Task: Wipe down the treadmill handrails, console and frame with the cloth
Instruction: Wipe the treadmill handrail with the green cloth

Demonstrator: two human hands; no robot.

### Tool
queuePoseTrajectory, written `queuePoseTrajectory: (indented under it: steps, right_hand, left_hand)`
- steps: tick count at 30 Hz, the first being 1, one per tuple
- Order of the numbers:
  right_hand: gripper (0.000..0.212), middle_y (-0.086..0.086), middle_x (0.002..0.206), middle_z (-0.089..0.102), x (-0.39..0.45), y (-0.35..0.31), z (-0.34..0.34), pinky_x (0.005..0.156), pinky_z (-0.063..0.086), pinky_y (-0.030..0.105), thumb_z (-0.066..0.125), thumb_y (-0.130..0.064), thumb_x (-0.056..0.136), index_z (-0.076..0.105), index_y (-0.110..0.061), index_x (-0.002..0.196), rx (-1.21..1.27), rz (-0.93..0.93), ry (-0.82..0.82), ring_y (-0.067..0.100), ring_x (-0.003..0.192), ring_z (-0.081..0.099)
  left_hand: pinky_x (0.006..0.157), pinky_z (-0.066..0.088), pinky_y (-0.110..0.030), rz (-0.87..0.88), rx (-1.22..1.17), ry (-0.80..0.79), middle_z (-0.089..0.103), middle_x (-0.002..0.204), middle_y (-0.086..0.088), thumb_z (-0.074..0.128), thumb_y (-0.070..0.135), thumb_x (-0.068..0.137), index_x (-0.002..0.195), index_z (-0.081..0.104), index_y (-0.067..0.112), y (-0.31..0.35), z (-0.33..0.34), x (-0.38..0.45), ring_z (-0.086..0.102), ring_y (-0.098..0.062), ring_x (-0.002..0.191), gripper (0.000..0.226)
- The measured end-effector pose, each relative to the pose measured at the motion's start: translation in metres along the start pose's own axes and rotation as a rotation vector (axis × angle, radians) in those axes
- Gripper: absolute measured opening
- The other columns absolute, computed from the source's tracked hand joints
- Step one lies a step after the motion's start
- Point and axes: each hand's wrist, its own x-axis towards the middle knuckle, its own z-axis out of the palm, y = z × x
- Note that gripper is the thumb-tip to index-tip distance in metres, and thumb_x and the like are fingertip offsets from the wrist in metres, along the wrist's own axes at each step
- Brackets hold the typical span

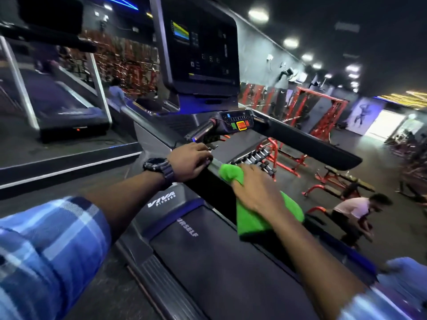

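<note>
The treadmill fills the middle of the head view, with its dark console screen (201,49) up top and a small control panel (238,122) with red and green buttons below it. My right hand (256,188) presses a bright green cloth (256,218) flat onto the near handrail, which runs from the console toward me and is mostly hidden under the cloth. My left hand (189,161), with a dark watch on the wrist, grips the same rail just ahead of the cloth. The far handrail (307,139) stretches out to the right. The black belt (219,262) lies below.
A second treadmill (67,105) stands on the left on a raised platform. Beyond the rails, on a lower floor, are red racks (321,112), a dumbbell rack (256,158), benches and a seated person in a white shirt (353,209).
</note>
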Motion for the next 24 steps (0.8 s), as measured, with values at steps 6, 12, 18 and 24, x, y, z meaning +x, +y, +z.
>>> queuePoseTrajectory:
  steps: [6, 12, 18, 24]
  right_hand:
    - [0.050, 0.002, 0.139, 0.054, 0.004, -0.044, 0.050, 0.101, 0.041, 0.047, 0.045, -0.029, 0.084, 0.056, -0.020, 0.132, -0.326, -0.401, 0.114, 0.041, 0.128, 0.044]
    - [0.041, 0.002, 0.132, 0.062, -0.088, 0.039, 0.073, 0.109, 0.033, 0.049, 0.040, -0.010, 0.088, 0.069, -0.010, 0.117, -0.349, -0.654, 0.197, 0.037, 0.134, 0.040]
    - [0.053, 0.001, 0.147, 0.047, -0.014, -0.034, 0.040, 0.106, 0.036, 0.051, 0.041, -0.022, 0.082, 0.056, -0.021, 0.133, -0.342, -0.282, 0.237, 0.042, 0.132, 0.042]
    - [0.035, -0.003, 0.111, 0.071, -0.044, -0.003, 0.075, 0.114, 0.025, 0.043, 0.043, -0.022, 0.086, 0.076, -0.020, 0.097, -0.554, -0.698, 0.082, 0.033, 0.129, 0.049]
  left_hand:
    - [0.082, 0.049, -0.041, -0.036, 0.017, 0.014, 0.063, 0.101, -0.013, 0.035, 0.024, 0.081, 0.101, 0.064, 0.008, -0.019, -0.006, 0.001, 0.059, -0.034, 0.091, 0.039]
    - [0.086, 0.045, -0.033, 0.000, 0.002, 0.042, 0.063, 0.106, -0.010, 0.029, 0.031, 0.082, 0.104, 0.065, 0.010, -0.025, -0.009, -0.002, 0.058, -0.031, 0.095, 0.047]
    - [0.085, 0.046, -0.034, -0.011, -0.013, 0.009, 0.065, 0.106, -0.009, 0.035, 0.028, 0.079, 0.104, 0.067, 0.012, -0.026, -0.009, 0.000, 0.060, -0.031, 0.095, 0.043]
    - [0.084, 0.050, -0.039, -0.058, -0.001, -0.020, 0.067, 0.104, -0.006, 0.045, 0.021, 0.076, 0.099, 0.070, 0.018, -0.031, -0.018, 0.002, 0.061, -0.031, 0.093, 0.034]
